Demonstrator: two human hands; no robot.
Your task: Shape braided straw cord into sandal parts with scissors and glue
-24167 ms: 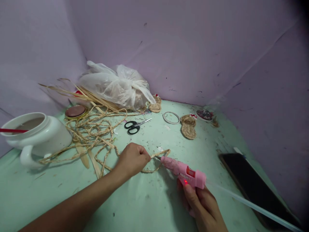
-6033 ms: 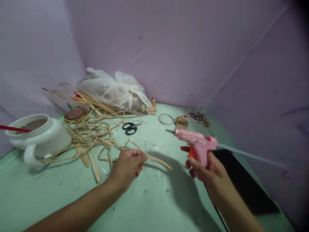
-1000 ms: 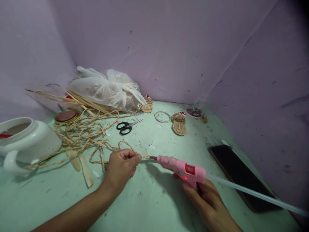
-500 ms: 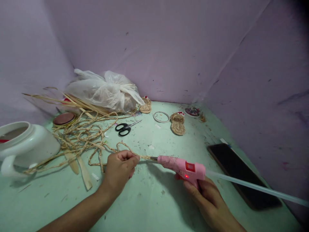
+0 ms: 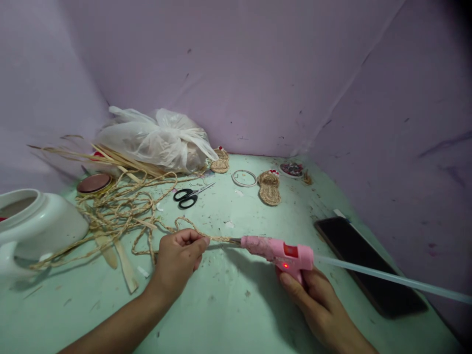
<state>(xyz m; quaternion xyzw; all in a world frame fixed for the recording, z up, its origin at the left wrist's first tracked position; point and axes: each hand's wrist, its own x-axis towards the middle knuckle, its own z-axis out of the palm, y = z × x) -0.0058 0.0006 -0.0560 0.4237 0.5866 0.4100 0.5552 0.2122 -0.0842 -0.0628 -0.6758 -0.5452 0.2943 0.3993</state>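
My left hand (image 5: 182,255) pinches a braided straw cord (image 5: 220,239) near its end, just above the table. The cord trails back into a loose tangle on the left. My right hand (image 5: 313,297) is wrapped round the handle of a pink hot glue gun (image 5: 275,250), its red light lit. The gun's metal nozzle meets the tip of the cord. From its rear sticks a long translucent glue stick (image 5: 391,279). Beyond my hands lie black-handled scissors (image 5: 187,197) and a small woven straw slipper (image 5: 269,189) with red and white beads.
A white pitcher (image 5: 55,221) stands at the left beside a round lid (image 5: 94,183). A knotted plastic bag (image 5: 158,140) rests against the wall. Farther back are a second slipper (image 5: 220,162), a white ring (image 5: 244,179) and a bead dish (image 5: 292,170). A phone (image 5: 368,265) lies right.
The view has shifted slightly, so most things sit a little farther left. The nozzle stays at the cord's tip, and both hands keep their holds.
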